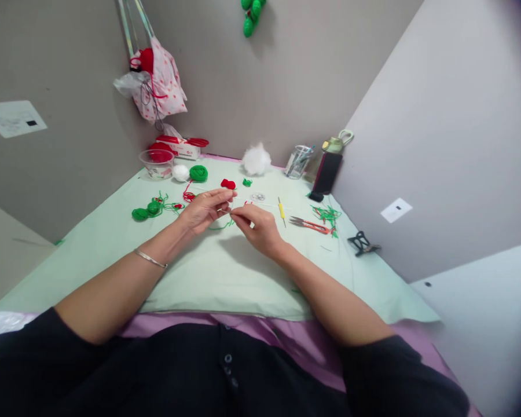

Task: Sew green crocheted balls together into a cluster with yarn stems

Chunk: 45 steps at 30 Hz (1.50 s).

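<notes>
My left hand (pixel 207 209) is raised over the middle of the table, thumb and fingers pinched together on thin white yarn (pixel 264 204). One strand of it stretches off to the right above the tabletop. Close by, my right hand (pixel 258 229) is closed, its thumb and forefinger pinching what looks like the same yarn just below the left fingertips. The exact loop between the fingers is too small to make out. Behind the hands lie a small red knitted piece (pixel 228 184) and a bit of green yarn (pixel 247 182). A yellow-handled crochet hook (pixel 282 212) lies right of them.
Orange thread snips (pixel 310 225) and green yarn scraps (pixel 327 214) lie on the right, near a black phone (pixel 327 174) leaning on a bottle. Left are green knitted balls (pixel 146 212), a white yarn ball (pixel 180 172), a green yarn ball (pixel 198 173) and a plastic tub (pixel 156 168). Stuffing (pixel 256 160) sits behind.
</notes>
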Motion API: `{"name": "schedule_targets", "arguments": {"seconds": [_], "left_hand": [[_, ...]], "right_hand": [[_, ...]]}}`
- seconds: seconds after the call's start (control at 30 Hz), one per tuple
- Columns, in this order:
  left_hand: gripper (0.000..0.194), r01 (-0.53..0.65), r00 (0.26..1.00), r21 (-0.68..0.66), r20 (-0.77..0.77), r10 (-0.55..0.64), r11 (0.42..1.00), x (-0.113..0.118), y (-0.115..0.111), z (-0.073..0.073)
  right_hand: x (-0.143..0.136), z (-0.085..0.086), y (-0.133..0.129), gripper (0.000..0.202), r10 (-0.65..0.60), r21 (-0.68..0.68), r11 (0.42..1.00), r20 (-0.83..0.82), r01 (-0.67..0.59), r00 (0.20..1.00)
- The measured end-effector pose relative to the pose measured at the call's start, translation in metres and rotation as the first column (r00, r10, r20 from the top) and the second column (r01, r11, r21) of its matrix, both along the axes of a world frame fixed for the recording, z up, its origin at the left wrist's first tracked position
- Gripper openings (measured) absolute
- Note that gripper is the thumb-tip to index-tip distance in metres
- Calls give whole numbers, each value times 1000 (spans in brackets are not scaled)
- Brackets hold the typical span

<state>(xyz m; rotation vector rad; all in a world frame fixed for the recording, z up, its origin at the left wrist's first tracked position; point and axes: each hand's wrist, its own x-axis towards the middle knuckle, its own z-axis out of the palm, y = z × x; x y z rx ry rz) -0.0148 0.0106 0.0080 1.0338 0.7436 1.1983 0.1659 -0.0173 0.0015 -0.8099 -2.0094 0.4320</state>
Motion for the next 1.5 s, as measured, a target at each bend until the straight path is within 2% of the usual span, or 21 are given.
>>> {"name": "schedule_targets", "arguments": {"seconds": [0.07, 0.17, 0.27, 0.37, 0.57, 0.8, 0.9, 1.1, 1.17, 1.23, 1.3, 1.37, 1.47, 1.5], "left_hand": [[26, -22, 983, 143, -180, 48, 990, 4, -3, -3], [21, -13, 902, 403, -390, 185, 915, 7, -8, -6], [18, 70, 858, 500, -472, 204, 863, 8, -11, -5], [16, 106, 840, 480, -512, 180, 871, 8, -12, -4], [24, 34, 855, 362, -493, 160, 932, 4, -6, -5], [33, 24, 972, 203, -235, 25, 979, 3, 0, -9], [34, -11, 985, 159, -170, 38, 987, 2, 2, -9], [39, -150, 982, 136, -98, 164, 979, -10, 11, -6], [37, -128, 983, 159, -111, 147, 979, -14, 12, -3], [34, -49, 984, 190, -159, 80, 980, -17, 11, 1], [31, 48, 983, 195, -181, -12, 980, -21, 9, 7], [31, 80, 993, 184, -101, -62, 980, -30, 8, 13], [34, 82, 997, 193, -6, -83, 978, -52, 8, 17], [38, 138, 990, 193, -20, -137, 971, -61, 8, 17]], "right_hand": [[-1, 2, -3, 19, -2, -10, 1000, 10, 2, 1000], [4, 8, 0, 18, -47, -105, 994, -72, 39, 996], [11, 11, 7, 17, -105, -242, 968, -177, 61, 979], [13, 10, 14, 17, -124, -331, 943, -248, 36, 961], [14, 8, 20, 18, -111, -365, 931, -305, -9, 946], [12, 7, 21, 20, -69, -397, 916, -284, -52, 956], [12, 8, 20, 20, -72, -388, 921, -255, -33, 964], [14, 14, 20, 20, -112, -387, 922, -270, -2, 956], [15, 13, 21, 21, -97, -427, 903, -292, -39, 951], [20, 14, 23, 22, -95, -477, 876, -321, -75, 942], [29, 16, 28, 25, -127, -503, 860, -370, -84, 920], [45, 21, 36, 28, -194, -506, 860, -453, -71, 870], [72, 29, 49, 31, -315, -540, 838, -598, -81, 737], [80, 31, 53, 30, -356, -548, 833, -638, -78, 683]]}}
